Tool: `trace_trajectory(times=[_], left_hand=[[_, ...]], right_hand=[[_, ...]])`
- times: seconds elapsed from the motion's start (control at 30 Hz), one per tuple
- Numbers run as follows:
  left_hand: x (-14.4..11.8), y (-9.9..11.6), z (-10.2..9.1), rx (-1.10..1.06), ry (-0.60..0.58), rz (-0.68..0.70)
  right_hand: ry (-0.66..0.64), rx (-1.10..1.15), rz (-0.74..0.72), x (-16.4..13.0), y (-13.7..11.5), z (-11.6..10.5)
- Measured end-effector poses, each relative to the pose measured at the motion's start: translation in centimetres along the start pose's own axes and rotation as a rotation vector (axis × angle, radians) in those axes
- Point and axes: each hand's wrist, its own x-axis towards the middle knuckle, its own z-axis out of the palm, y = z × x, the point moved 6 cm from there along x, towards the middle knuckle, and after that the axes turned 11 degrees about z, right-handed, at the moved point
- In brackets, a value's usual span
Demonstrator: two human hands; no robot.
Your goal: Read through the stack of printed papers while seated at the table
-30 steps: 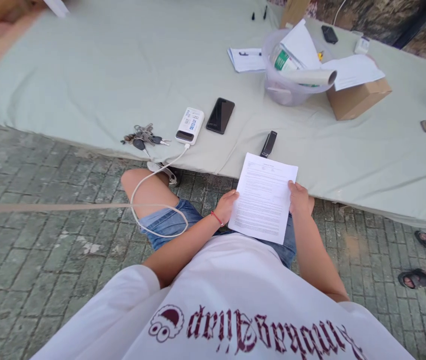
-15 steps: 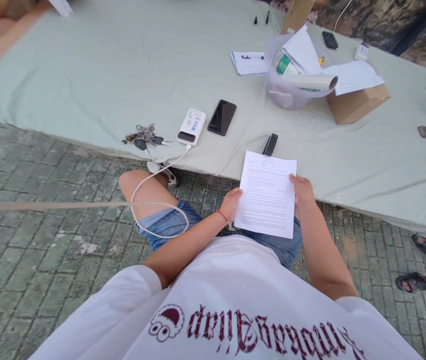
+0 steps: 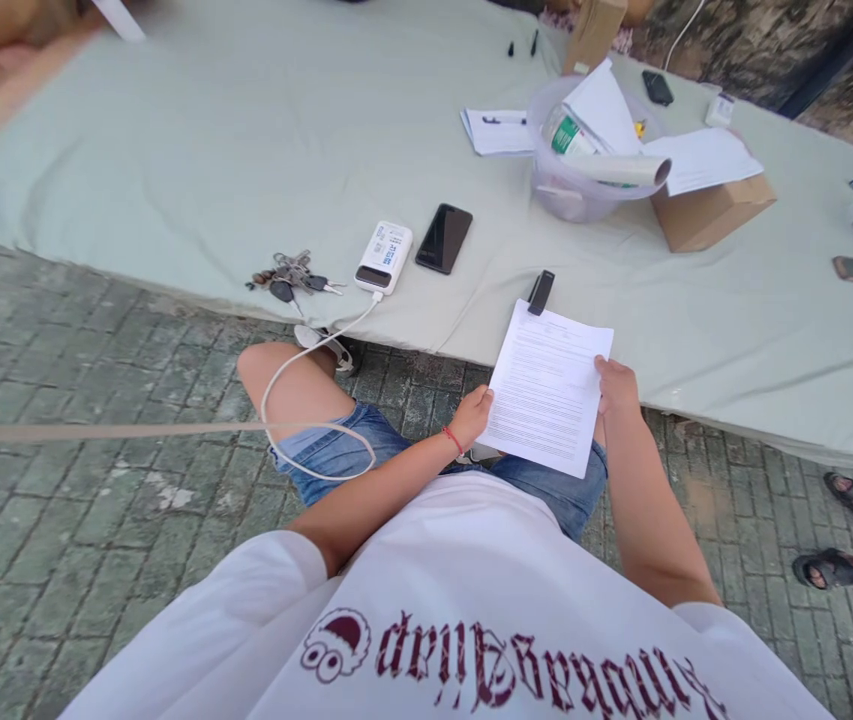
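Printed sheets of paper are held between my two hands above my lap, tilted a little clockwise. My left hand pinches their left edge, with a red string at the wrist. At the upper right edge, my right hand grips them between thumb and fingers. Just past the top edge, a black stapler-like object lies on the table; whether the paper touches it I cannot tell. Left of it are a black smartphone, a white power bank with a cable, and a bunch of keys.
A cloth-covered table spans the front. On it stand a clear plastic tub holding papers and a roll, and a cardboard box under papers. The white cable loops over my leg. A person's sandalled feet are at right.
The paper has shifted slightly right and turned clockwise, its top edge now nearer the black object. Both my hands have moved a little right with it.
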Motion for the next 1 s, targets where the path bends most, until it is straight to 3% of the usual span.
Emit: trace_trajectory(times=[0.27, 0.43, 0.63, 0.73, 0.87, 1.0], left_hand=[[0.3, 0.0, -0.1, 0.055, -0.017, -0.012], [2.2, 1.6, -0.9, 0.073, 0.059, 0.084], [4.7, 3.1, 0.0, -0.161, 0.187, 0.134], [5.2, 3.4, 0.3, -0.178, 0.239, 0.139], [4.9, 3.3, 1.0, -0.243, 0.191, 0.117], [4.4, 2.7, 1.4, -0.368, 0.157, 0.080]], right_hand=[[0.008, -0.098, -0.081, -1.7, -1.3, 0.3], [-0.078, -0.173, -0.126, -3.6, -1.9, 0.5], [-0.193, -0.164, -0.114, -5.5, -1.3, 1.3], [-0.222, -0.125, -0.149, -6.0, -1.5, 1.6], [-0.236, -0.115, -0.180, -6.7, -1.8, 1.3], [-0.227, -0.129, -0.122, -7.1, -1.2, 0.8]])
